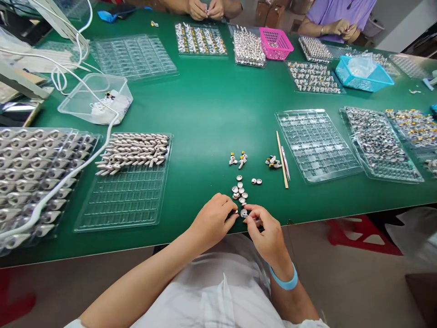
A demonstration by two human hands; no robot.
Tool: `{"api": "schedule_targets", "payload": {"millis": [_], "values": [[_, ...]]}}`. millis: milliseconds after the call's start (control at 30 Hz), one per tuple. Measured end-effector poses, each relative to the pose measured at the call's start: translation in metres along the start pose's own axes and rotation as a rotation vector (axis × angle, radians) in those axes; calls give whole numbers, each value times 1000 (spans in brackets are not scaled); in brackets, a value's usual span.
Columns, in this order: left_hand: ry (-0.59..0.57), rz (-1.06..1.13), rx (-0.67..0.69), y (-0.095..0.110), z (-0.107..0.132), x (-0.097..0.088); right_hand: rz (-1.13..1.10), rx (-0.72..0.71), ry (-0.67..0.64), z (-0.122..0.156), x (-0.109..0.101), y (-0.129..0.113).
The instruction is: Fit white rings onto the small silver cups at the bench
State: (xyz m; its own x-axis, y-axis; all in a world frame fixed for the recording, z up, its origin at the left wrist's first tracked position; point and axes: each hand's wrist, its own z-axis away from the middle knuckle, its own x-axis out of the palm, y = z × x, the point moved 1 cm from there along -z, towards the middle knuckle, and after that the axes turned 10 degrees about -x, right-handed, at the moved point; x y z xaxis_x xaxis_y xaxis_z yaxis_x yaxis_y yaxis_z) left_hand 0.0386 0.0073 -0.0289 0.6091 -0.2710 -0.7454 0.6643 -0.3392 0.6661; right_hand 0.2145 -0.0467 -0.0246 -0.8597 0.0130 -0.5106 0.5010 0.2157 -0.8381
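Note:
At the table's near edge, my left hand (215, 219) is closed in a pinch on a small pale piece, mostly hidden by the fingertips. Close by on the right, my right hand (268, 233), with a light blue band at its wrist, has thumb and finger closed at a small round cap (243, 212). Several more round silver-rimmed caps (240, 185) lie loose just beyond the fingers. Two caps (256, 181) sit slightly apart. Farther out are small white earbud-like parts with yellow tabs (242, 159) and a little cluster of similar parts (273, 161).
Right of the parts lie a wooden stick (282, 159), tweezers (285, 163) and a clear tray (319, 146). At left stand a part-filled tray (119, 200), a clear bin (95, 98) and a white cable (68, 177). Across the table, other people's hands (206, 9) work near a pink basket (276, 43).

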Motion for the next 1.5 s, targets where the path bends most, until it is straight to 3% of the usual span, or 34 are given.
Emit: {"api": "schedule_targets", "payload": {"millis": [133, 267, 367, 467, 733, 1367, 1500], "values": [[87, 102, -28, -9, 6, -8, 42, -37, 63, 0, 3, -2], [111, 371, -313, -13, 12, -19, 17, -117, 197, 5, 5, -15], [6, 698, -525, -8, 16, -27, -96, -250, 120, 9, 11, -28], [-68, 886, -576, 0, 16, -34, -138, -328, 22, 6, 19, -37], [-124, 866, -487, -3, 25, -41, -119, -378, 46, -4, 29, -40], [24, 490, -129, -14, 33, -40, -120, -307, -10, -5, 34, -42], [-6, 414, -55, -14, 34, -43, -133, -282, -5, -4, 34, -41]]}}
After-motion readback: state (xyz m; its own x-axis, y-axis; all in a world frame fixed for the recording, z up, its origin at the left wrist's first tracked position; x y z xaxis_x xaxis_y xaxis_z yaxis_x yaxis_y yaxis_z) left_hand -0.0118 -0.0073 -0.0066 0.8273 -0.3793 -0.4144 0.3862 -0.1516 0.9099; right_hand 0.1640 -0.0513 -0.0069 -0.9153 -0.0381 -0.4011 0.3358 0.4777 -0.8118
